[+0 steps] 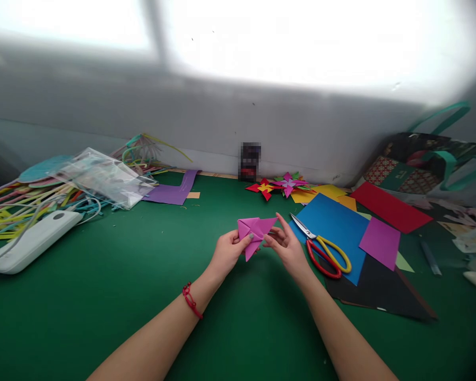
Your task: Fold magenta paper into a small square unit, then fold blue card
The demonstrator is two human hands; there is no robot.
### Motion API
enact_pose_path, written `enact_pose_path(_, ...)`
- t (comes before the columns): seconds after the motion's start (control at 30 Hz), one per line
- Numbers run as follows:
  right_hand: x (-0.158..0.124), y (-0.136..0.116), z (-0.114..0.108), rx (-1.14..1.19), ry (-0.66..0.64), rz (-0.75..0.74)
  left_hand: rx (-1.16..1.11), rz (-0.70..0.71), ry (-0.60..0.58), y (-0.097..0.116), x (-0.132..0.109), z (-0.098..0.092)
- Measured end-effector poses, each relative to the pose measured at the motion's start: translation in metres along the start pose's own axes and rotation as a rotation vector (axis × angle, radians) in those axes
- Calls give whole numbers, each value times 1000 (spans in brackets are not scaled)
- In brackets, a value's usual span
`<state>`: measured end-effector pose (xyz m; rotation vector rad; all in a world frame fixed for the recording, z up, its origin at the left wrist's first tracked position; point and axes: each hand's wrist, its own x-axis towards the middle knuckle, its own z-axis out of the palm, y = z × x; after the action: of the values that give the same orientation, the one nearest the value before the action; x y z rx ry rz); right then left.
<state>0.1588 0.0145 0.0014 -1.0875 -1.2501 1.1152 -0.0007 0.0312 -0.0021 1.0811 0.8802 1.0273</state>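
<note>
A folded pink piece of origami paper (pixel 250 228) with pointed corners is held above the green table, near the middle of the view. My left hand (pixel 229 253) is closed on its left side, thumb pressed on top and fingers underneath. At the paper's right side is my right hand (pixel 289 248), its thumb against the lower edge and its index fingertip at the right-hand point. Its other fingers curl behind, partly hidden. Just right of this hand, scissors (pixel 321 246) with one red and one yellow handle lie with blades slightly apart on blue paper (pixel 337 217).
Colored paper sheets, including red (pixel 391 206) and purple (pixel 381 243), lie at right with a dark sheet (pixel 373 288). Folded paper flowers (pixel 289 184) sit by the wall. At left are paper strips (pixel 8 211), a plastic bag (pixel 107 177) and a white corded device (pixel 34 241).
</note>
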Motion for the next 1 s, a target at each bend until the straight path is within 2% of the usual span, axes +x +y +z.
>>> enact_pose_path(0.13,0,5,3,69,6,110,19,19,-84,-2,-1,2)
enact_pose_path(0.3,-1,4,1,-3,148,123,89,22,-145,-9,-1,3)
enact_pose_path(0.4,1,5,0,-47,182,129,118,-20,-183,-9,-2,3)
enact_pose_path(0.67,1,11,-1,-90,135,101,219,24,-203,-1,-4,3)
enact_pose_path(1.0,1,9,-1,-92,131,111,207,15,-260,-2,-3,-1)
